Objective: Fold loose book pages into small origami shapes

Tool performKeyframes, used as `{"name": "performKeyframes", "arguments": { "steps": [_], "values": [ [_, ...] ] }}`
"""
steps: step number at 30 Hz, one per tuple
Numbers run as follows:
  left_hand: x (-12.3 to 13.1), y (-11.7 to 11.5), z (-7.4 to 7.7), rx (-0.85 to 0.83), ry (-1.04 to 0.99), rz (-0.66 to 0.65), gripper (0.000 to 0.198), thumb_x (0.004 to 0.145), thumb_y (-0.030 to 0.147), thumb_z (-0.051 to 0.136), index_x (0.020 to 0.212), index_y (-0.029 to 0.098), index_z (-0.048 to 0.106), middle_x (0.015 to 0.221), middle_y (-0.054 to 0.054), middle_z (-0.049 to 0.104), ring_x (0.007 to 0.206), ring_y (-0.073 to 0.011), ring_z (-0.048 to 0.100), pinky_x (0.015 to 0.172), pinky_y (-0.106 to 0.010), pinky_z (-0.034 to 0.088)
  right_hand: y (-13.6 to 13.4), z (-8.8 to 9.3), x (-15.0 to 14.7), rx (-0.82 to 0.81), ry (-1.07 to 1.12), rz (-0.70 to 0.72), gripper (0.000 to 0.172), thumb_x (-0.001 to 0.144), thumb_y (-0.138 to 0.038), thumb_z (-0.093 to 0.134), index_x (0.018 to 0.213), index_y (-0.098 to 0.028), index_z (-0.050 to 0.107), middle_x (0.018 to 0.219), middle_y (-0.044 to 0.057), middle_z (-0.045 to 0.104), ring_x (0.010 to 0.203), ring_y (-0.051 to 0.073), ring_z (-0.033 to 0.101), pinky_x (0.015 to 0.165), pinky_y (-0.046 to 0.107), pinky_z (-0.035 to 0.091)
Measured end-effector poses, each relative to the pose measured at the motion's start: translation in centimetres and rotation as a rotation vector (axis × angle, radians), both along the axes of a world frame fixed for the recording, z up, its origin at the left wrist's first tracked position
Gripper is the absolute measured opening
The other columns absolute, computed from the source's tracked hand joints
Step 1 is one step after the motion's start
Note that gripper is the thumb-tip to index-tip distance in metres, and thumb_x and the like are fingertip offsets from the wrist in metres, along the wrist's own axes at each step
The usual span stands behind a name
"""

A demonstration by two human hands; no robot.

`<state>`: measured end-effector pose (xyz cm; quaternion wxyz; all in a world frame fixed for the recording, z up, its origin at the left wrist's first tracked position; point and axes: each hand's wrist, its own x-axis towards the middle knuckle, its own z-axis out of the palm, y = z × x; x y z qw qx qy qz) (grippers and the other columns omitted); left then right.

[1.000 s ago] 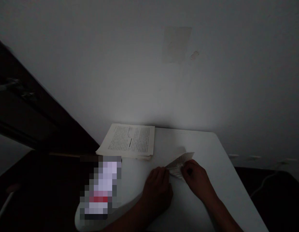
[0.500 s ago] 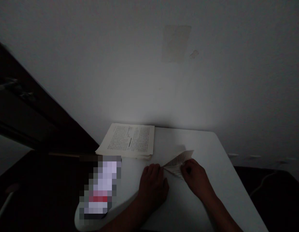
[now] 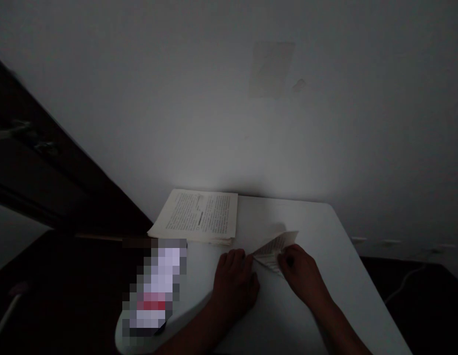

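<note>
A printed sheet of paper [image 3: 273,247], folded into a pointed shape, stands partly raised above the white table [image 3: 288,325]. Its narrow tip meets the fingers of my left hand [image 3: 234,281], which are bent and closed at that end, with the hand low on the tabletop. On the other side, my right hand [image 3: 301,273] pinches the paper's lower right part between thumb and fingers. The fingertips of both hands are partly hidden, and the dim light blurs the folds.
A stack of printed pages [image 3: 202,214] lies at the table's back left, near the wall [image 3: 199,123]. A blurred-out phone-like object [image 3: 157,281] rests along the left edge. A dark door [image 3: 58,158] stands left; a cable [image 3: 406,281] hangs beyond the right edge.
The view has shifted very slightly. Both hands stay on the folded paper in nearly the same pose, with no clear change in the fold.
</note>
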<state>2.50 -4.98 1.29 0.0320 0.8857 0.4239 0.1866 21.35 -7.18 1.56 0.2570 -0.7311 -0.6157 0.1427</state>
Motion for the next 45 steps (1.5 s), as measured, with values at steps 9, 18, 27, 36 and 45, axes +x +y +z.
{"name": "performKeyframes", "arguments": {
  "steps": [9,18,27,36,45],
  "values": [
    [0.0,0.3,-0.5,0.033,0.000,-0.032,0.027,0.077,0.022,0.049,0.102,0.015,0.058,0.097,-0.010,0.055,0.090,-0.0251,0.050,0.078,-0.042,0.043,0.1,-0.2,0.0,-0.020,0.038,0.000,0.024,0.080,-0.027,0.042,0.060,-0.019,0.052,0.075,0.005,0.057,0.066,0.016,0.056,0.066,0.028,0.043],
    [0.2,-0.1,-1.2,0.042,-0.002,-0.160,0.031,0.078,0.012,0.044,0.107,0.011,0.056,0.105,-0.011,0.057,0.092,-0.0244,0.051,0.084,-0.041,0.043,0.0,-0.1,0.0,0.013,-0.009,0.008,0.024,0.081,-0.026,0.042,0.059,-0.019,0.050,0.073,0.005,0.056,0.065,0.016,0.056,0.064,0.027,0.042],
    [0.2,-0.2,-1.3,0.051,-0.032,-0.139,0.035,0.077,0.013,0.043,0.110,0.010,0.054,0.108,-0.014,0.056,0.096,-0.0264,0.051,0.086,-0.043,0.043,0.0,-0.1,0.0,0.011,0.007,0.002,0.024,0.081,-0.027,0.043,0.060,-0.019,0.051,0.072,0.004,0.056,0.065,0.016,0.056,0.065,0.028,0.042],
    [0.3,-0.2,-0.9,0.008,0.039,-0.157,0.035,0.078,0.013,0.042,0.112,0.011,0.053,0.107,-0.013,0.056,0.094,-0.0250,0.051,0.085,-0.043,0.042,0.0,-0.1,0.0,0.012,-0.009,0.001,0.024,0.081,-0.026,0.044,0.059,-0.019,0.049,0.070,0.004,0.054,0.064,0.016,0.055,0.063,0.027,0.041],
    [0.2,-0.2,-0.8,0.036,0.081,-0.190,0.038,0.075,0.010,0.043,0.112,0.010,0.053,0.104,-0.012,0.057,0.090,-0.0232,0.050,0.084,-0.041,0.042,0.0,-0.2,0.1,0.017,-0.003,0.003,0.023,0.081,-0.026,0.043,0.059,-0.020,0.048,0.070,0.004,0.055,0.063,0.016,0.054,0.063,0.028,0.042]
  ]
}}
